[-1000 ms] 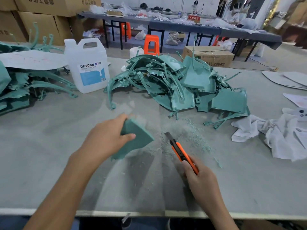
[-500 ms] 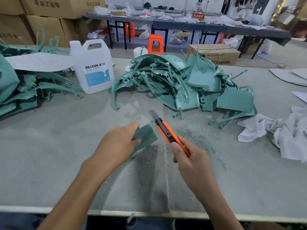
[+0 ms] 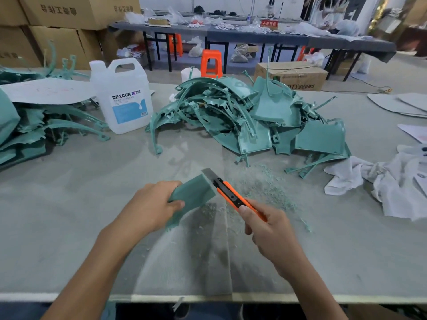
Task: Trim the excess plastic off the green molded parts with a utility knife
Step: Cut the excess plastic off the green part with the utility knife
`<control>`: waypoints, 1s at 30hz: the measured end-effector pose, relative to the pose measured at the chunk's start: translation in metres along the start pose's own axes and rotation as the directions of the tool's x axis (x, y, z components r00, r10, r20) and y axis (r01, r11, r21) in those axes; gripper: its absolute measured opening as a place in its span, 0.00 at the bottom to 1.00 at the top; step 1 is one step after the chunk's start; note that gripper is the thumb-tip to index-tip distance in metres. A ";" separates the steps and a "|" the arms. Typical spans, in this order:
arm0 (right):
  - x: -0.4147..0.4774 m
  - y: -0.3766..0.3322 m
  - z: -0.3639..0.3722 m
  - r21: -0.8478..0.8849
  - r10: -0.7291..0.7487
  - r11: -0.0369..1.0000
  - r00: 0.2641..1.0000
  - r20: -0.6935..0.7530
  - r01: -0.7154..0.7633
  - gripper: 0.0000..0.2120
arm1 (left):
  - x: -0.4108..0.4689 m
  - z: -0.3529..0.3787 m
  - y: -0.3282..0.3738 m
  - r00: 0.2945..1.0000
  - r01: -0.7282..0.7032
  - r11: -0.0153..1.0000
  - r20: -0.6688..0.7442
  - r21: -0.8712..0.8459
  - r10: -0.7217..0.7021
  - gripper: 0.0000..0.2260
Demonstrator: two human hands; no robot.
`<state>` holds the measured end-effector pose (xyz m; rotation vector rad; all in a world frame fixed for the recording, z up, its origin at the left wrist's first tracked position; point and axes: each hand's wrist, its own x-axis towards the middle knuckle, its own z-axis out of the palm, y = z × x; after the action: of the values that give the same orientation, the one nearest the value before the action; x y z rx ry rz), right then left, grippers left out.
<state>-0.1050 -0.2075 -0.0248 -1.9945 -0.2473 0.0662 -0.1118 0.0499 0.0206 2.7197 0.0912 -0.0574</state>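
Green molded part [image 3: 194, 192] is up off the table [image 3: 69, 204] at centre, and the left hand [image 3: 150, 209] has it: fingers curled over its near-left end, thumb pressed on the upper face. The right hand [image 3: 270, 232] is wrapped tight round the orange handle of the utility knife [image 3: 233, 197], thumb laid along the top, the knife pointing to 11 o'clock, and the extended blade [image 3: 209, 175] meets the part's right edge at the far corner. On the count: two hands, one knife, one part in hand. Two heaps of green parts are on the table, the big heap [image 3: 254, 116] at 1 o'clock of the hands and a second heap [image 3: 34, 128] out at 10 o'clock. One white jug [image 3: 126, 98] stands at 11 o'clock between the heaps, a crumpled white cloth [image 3: 381, 181] lies at 3 o'clock, and green shavings [image 3: 265, 185] are scattered just right of the knife. A second ago the knife sat low at 4 o'clock of the part, well apart from it; half a second ago it had come up alongside; now the blade is on the edge, and the part is tipped flatter toward it.
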 end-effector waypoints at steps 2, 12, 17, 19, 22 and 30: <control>0.003 0.008 0.000 -0.132 0.035 0.990 0.998 -0.049 -0.042 0.07 | -0.001 0.000 -0.004 1.000 0.001 1.000 0.005 -0.031 -0.001 0.03; -0.002 -0.019 -0.005 0.188 -0.060 0.981 0.994 0.089 0.042 0.17 | 0.005 0.005 -0.005 0.999 0.015 1.000 0.031 0.025 -0.016 0.14; 0.006 -0.012 -0.015 -0.050 -0.003 0.999 1.000 -0.025 0.002 0.11 | 0.006 0.006 -0.004 1.000 0.021 0.999 0.004 0.033 -0.021 0.14; 0.006 -0.005 -0.010 -0.198 0.015 0.980 1.000 0.001 -0.015 0.11 | 0.006 0.006 -0.003 1.000 0.022 0.999 0.005 0.043 -0.022 0.14; -0.005 -0.020 -0.006 0.061 -0.060 0.997 0.995 0.075 0.056 0.09 | 0.006 0.006 -0.003 0.999 0.043 0.998 0.017 0.037 -0.044 0.15; 0.005 -0.023 -0.013 -0.133 -0.027 0.991 1.000 -0.007 0.026 0.09 | 0.006 0.008 -0.004 0.999 0.040 0.999 0.016 0.024 -0.040 0.16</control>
<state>-0.1014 -0.2088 0.0021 -2.1234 -0.2786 0.0248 -0.1062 0.0505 0.0115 2.7407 0.1412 -0.0938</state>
